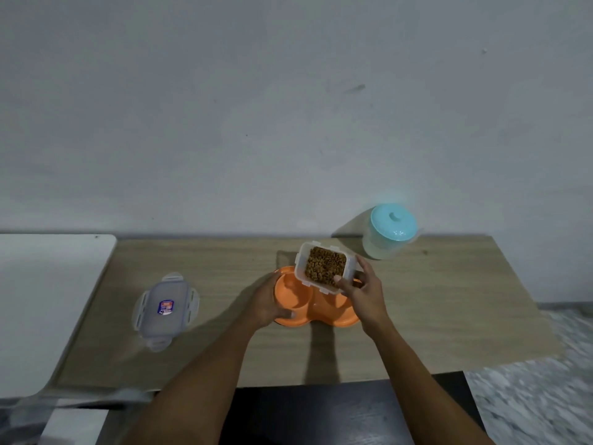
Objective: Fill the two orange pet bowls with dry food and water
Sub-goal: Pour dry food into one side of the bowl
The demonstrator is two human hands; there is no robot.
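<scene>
- Scuffed grey plaster wall (288,107); matte wood-grain table (224,332) against it.
- Smooth orange plastic twin bowls (321,311) mid-table; left hand (269,303) curled around their left rim.
- Clear rectangular tub (301,261) of brown kibble (324,266), gripped by right hand (365,293), above the bowls.

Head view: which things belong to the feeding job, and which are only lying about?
Job: orange double bowl, kibble container in right hand, left hand holding the bowl, teal-lidded jug (probably water).
Lying about: clear lid, white surface at left.
</scene>
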